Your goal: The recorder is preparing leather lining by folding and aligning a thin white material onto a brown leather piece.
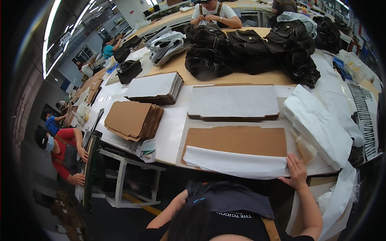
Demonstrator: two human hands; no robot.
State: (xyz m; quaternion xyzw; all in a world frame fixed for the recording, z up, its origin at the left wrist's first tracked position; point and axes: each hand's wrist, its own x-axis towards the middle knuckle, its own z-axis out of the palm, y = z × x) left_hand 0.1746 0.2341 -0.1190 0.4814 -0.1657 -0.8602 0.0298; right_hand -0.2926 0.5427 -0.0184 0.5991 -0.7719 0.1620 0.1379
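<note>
A brown board panel (237,137) lies flat at the table's front edge. Over its near half is a white sheet (241,162), its long upper edge running across the panel and its lower edge hanging slightly past the front. At the right end of both, my right hand (296,170) rests with fingers stretched along the edge and thumb apart, touching the sheet's corner. My left forearm (173,209) shows at the lower left, but that hand is hidden. Just right of the panel lies a translucent glue bottle (304,148) with a narrow nozzle.
Behind the panel sits a white-topped board stack (233,101); brown (126,118) and white-topped (150,85) stacks stand left. White sheets (315,124) are piled right. Black bags (249,48) line the back. Across the table sits a person (217,14); another (66,154) works at left.
</note>
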